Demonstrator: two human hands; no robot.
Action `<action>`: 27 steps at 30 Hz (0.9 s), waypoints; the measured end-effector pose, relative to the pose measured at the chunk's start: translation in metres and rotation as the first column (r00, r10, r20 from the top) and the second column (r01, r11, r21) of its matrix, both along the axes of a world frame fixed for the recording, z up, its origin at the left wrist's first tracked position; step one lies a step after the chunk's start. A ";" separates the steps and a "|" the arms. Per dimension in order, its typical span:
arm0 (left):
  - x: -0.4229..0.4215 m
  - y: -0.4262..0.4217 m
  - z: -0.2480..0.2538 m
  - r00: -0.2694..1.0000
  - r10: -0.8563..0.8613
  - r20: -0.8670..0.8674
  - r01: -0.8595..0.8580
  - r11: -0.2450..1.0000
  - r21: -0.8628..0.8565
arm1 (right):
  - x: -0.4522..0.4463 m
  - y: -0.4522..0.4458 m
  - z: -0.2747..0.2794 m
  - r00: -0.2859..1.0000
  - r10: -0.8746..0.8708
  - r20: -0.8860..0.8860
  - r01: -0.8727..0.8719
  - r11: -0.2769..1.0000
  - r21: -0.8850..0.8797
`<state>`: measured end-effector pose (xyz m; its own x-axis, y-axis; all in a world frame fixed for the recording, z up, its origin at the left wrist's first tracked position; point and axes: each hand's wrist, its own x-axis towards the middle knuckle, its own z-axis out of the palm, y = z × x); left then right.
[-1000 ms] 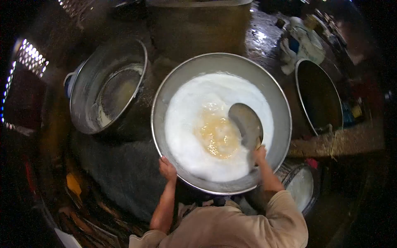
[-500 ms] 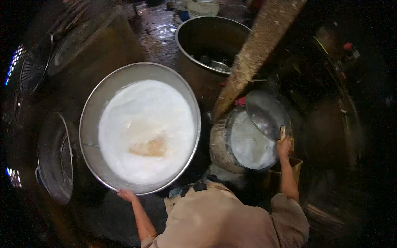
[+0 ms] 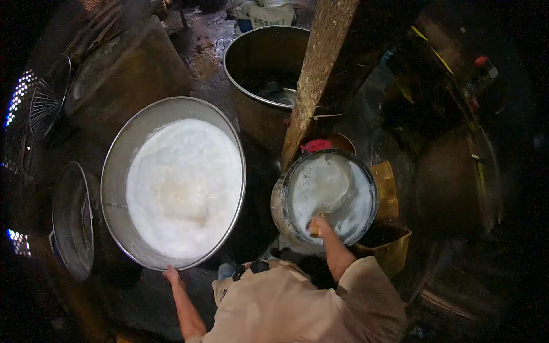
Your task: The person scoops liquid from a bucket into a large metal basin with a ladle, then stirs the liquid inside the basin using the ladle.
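Moved since the earlier frame: right hand (image 3: 318,224) and scoop (image 3: 314,231), from beside the right rim of the round pot (image 3: 278,210) to within it; tan patch in the large pan (image 3: 107,191), now paler.

Head view, items as follows.
- Right hand: right of centre, fingers closed round the yellowish scoop handle. Scoop bowl down in the pot's cloudy white liquid (image 3: 357,197), its outline unclear.
- Left hand (image 3: 171,275): lower left of centre, fingers at the large pan's near rim; whether gripping or only resting, cannot tell.
- Large pan: left of centre, metal, holding white foam (image 3: 186,148), tan towards the middle.
- Red cloth (image 3: 316,146): just beyond the pot's far rim.
- Yellow container (image 3: 394,255): lower right of the pot.
- Wooden beam (image 3: 311,74): slanting from upper centre towards the pot.
- Deep vat (image 3: 251,114): upper centre, partly behind the beam.
- Metal basin (image 3: 71,220): left edge, tilted.
- Lettered sack (image 3: 271,15): top, beyond the vat.
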<state>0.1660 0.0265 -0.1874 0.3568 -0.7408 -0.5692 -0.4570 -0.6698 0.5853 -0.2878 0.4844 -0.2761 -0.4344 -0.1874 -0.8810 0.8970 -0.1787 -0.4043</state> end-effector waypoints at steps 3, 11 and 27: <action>0.002 0.002 0.008 0.993 -0.039 -0.110 0.038 0.999 -0.015 | -0.002 -0.001 -0.018 0.991 0.134 0.005 -0.134 0.987 -0.089; 0.030 -0.021 -0.040 0.984 -0.157 0.078 0.161 0.986 -0.041 | 0.004 0.057 0.085 0.949 0.315 0.020 -0.315 0.949 0.015; 0.024 -0.014 0.029 0.979 -0.155 -0.132 0.135 0.979 -0.152 | 0.012 -0.050 0.276 0.734 0.676 0.059 -0.671 0.709 0.217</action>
